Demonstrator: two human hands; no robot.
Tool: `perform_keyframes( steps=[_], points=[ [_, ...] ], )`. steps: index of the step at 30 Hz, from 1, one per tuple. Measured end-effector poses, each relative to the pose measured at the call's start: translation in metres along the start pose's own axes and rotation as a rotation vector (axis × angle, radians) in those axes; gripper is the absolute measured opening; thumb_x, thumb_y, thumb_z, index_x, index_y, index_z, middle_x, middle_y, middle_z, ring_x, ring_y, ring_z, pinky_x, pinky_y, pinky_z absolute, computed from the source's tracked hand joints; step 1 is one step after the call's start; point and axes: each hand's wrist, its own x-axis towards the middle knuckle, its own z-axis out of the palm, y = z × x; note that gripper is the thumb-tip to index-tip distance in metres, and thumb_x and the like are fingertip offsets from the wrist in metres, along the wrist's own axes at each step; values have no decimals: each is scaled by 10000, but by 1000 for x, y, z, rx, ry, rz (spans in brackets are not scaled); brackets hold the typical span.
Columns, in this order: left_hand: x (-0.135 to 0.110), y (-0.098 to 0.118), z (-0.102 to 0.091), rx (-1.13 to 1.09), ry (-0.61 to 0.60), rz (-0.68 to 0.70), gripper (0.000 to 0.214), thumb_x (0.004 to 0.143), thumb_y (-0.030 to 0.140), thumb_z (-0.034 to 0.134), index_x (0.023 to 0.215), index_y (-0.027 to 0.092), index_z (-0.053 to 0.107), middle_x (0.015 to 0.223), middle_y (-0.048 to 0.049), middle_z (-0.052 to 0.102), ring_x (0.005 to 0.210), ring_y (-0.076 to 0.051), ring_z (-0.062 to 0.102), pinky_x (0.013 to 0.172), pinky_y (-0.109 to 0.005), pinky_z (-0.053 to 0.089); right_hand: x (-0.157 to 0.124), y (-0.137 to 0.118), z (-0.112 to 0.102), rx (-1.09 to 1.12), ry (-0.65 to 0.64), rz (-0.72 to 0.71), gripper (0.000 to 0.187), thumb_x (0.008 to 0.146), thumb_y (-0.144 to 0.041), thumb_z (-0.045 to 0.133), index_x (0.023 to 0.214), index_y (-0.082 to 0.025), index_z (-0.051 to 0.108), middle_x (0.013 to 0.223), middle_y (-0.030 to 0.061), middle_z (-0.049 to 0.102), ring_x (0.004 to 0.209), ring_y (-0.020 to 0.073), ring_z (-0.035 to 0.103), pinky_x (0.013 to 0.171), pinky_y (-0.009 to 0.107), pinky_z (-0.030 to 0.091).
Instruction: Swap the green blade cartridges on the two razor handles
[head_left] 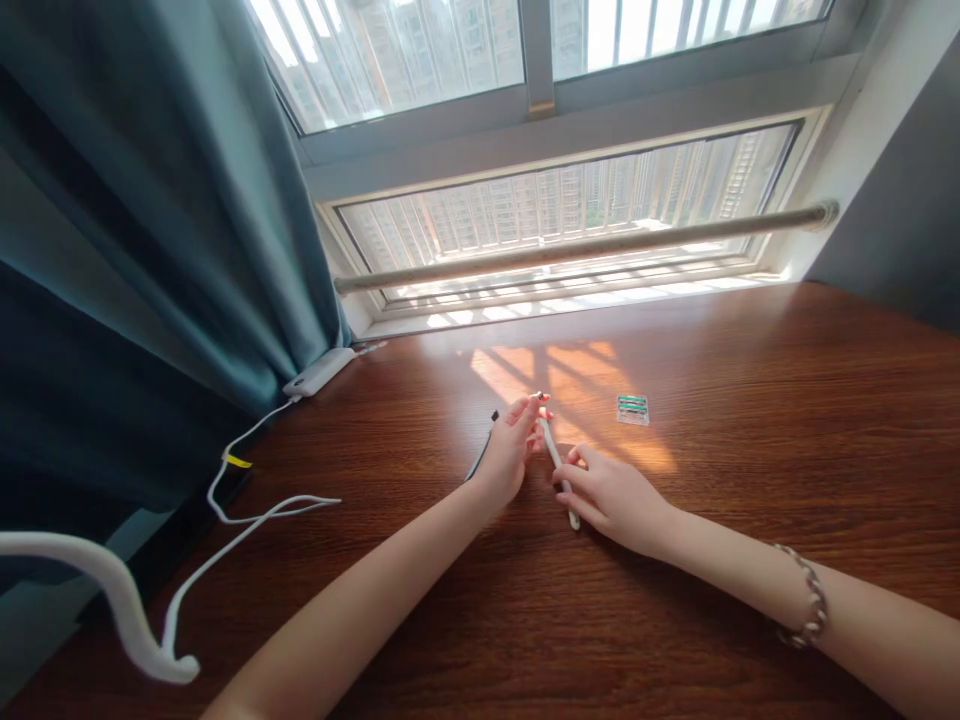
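My right hand (611,497) is closed around the lower part of a slim white razor handle (553,448), which slants up and left. The upper end of that handle meets the fingers of my left hand (511,445). Between the left thumb and fingers is a small dark-and-white razor head (540,396), mostly covered, so I cannot tell whether it is joined to the handle. A thin dark stick-like item (480,455) with a black end lies beside my left hand, partly hidden by it. To the right is a clear case (632,409) with green-striped blade cartridges.
A white power strip (321,372) sits by the blue curtain (187,180), its white cable (262,425) looping along the left side. A thick white curved tube (112,580) reaches in at lower left. The wooden table (787,430) meets a window with a horizontal rail (592,244).
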Motion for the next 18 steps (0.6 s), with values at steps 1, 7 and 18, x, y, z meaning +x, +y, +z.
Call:
perform_keyframes(
  steps=[1,7,18],
  points=[
    [0,-1,1,-4,1,-7,378,714,464,602,946,164,603,766,-8,540,498,-28,364,442,-159,280,0,3,-1,21,3,36,145,839,-287,441,879,-209,557,866,38,530,729,139,510,658,248,385],
    [-5,-9,3,-80,-38,-36,358,717,420,623,986,187,581,734,7,521,486,-30,348,442,-171,249,1,19,-13,98,48,302,93,714,-173,485,778,-181,419,651,-2,509,561,115,461,514,212,296],
    [-7,-15,2,27,-84,-16,391,666,216,687,1042,189,582,740,19,526,512,-36,383,487,-194,282,-4,47,-24,52,165,392,107,762,-153,384,663,-194,375,605,0,493,557,129,459,534,232,284]
  ],
)
